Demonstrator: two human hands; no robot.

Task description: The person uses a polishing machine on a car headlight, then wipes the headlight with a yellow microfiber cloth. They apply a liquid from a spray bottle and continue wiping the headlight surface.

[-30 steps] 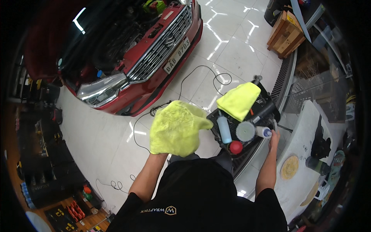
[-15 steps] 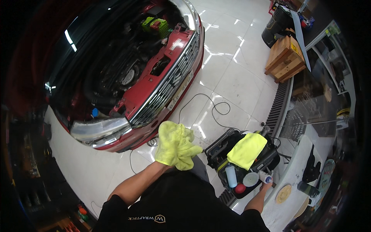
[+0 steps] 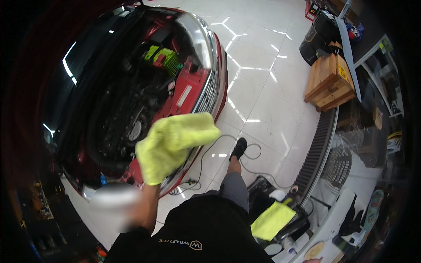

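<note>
One bare forearm point(image 3: 150, 208), the left, rises from below; its left hand, fingers hidden, holds a bunched yellow cloth point(image 3: 173, 138) up against the view of the red car's front point(image 3: 191, 82). The cloth's long end points right, tilted slightly upward. The right hand point(image 3: 313, 261) barely shows at the lower edge; I cannot tell its grip.

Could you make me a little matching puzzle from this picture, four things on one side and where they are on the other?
Column one
1. Wooden box
2. Bunched yellow-green cloth
3. Thin cable
4. Flat yellow-green cloth

Column two
A. Looping over the white tiled floor
B. Lying on black gear at the lower right
C. At the upper right, near a black drum
D. At the end of the left forearm

Pairs: 1-C, 2-D, 3-A, 4-B
</note>
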